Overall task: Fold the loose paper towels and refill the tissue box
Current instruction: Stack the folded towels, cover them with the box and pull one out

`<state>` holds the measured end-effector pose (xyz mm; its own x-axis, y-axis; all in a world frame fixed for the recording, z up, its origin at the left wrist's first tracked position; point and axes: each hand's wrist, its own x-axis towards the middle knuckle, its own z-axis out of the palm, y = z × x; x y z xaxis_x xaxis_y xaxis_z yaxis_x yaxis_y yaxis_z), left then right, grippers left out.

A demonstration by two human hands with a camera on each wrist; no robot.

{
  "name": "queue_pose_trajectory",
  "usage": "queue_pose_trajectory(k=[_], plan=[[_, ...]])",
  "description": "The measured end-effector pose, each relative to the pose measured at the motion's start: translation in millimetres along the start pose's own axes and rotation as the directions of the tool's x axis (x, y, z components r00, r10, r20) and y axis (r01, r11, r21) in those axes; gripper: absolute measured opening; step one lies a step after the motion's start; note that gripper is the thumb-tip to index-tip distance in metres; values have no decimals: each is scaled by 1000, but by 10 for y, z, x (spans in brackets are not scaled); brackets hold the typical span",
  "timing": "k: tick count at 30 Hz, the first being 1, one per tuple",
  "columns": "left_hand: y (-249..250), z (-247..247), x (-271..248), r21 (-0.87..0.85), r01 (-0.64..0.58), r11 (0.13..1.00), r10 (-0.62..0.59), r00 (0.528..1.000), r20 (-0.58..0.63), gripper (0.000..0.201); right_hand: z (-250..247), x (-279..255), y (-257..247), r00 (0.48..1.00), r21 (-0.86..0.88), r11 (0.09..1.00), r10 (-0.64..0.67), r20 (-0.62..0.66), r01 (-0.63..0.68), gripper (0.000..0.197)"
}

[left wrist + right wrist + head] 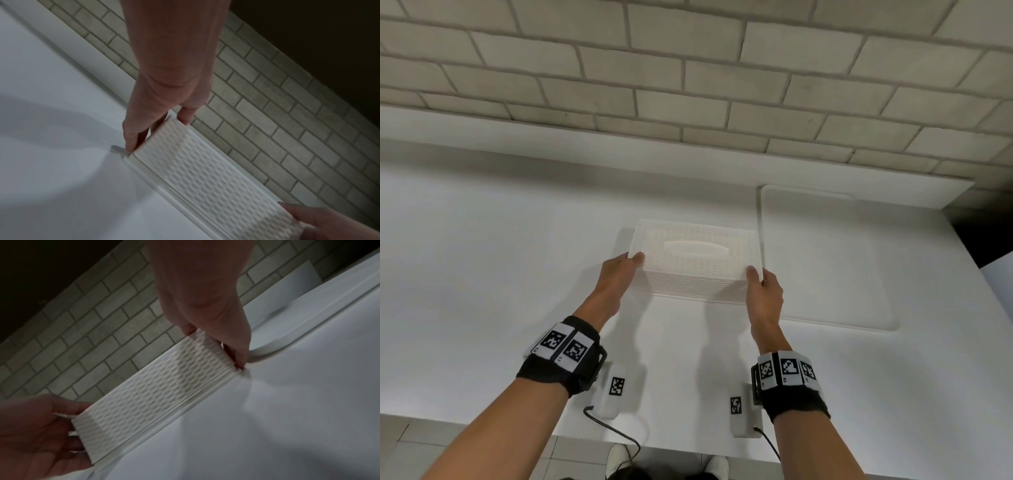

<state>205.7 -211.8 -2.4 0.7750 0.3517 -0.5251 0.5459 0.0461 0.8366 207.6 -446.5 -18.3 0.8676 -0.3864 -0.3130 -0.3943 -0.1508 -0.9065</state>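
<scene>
A white woven-pattern tissue box with an oval slot in its lid stands on the white counter, in the middle of the head view. My left hand grips its left end, thumb on the lid and fingers down the side. My right hand grips the right end the same way. In the left wrist view my left hand holds the end of the tissue box. In the right wrist view my right hand holds the tissue box at its other end. No loose paper towels show.
A flat white mat or board lies on the counter just right of the box. A grey brick wall backs the counter. Two small white marker blocks with cables sit near the front edge.
</scene>
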Motion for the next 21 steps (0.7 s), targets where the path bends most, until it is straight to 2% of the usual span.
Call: queue_pose_trajectory(k=[3, 8, 10, 14, 16, 18, 21], plan=[[-21, -20, -15, 5, -5, 1000, 5, 1000, 2, 55, -7, -9, 9, 999, 14, 1000, -15, -31, 15, 32], [-20, -5, -89, 36, -51, 998, 51, 999, 9, 35, -6, -87, 43, 997, 23, 998, -53, -60, 54, 27], [-40, -4, -97, 41, -60, 997, 60, 998, 12, 33, -6, -122, 63, 996, 30, 997, -74, -52, 75, 26], [-48, -19, -99, 46, -49, 998, 47, 998, 30, 50, -7, -158, 59, 994, -29, 995, -101, -36, 100, 31], [-84, -37, -88, 33, -33, 999, 32, 999, 38, 54, -2, -170, 53, 997, -14, 998, -68, -32, 67, 34], [-123, -68, -118, 51, -50, 997, 49, 999, 23, 51, 7, -184, 72, 999, 11, 1000, -26, -27, 26, 36], [-216, -162, -168, 79, -96, 992, 95, 995, 22, 40, 1, -234, 111, 999, -16, 999, -52, -13, 52, 34]])
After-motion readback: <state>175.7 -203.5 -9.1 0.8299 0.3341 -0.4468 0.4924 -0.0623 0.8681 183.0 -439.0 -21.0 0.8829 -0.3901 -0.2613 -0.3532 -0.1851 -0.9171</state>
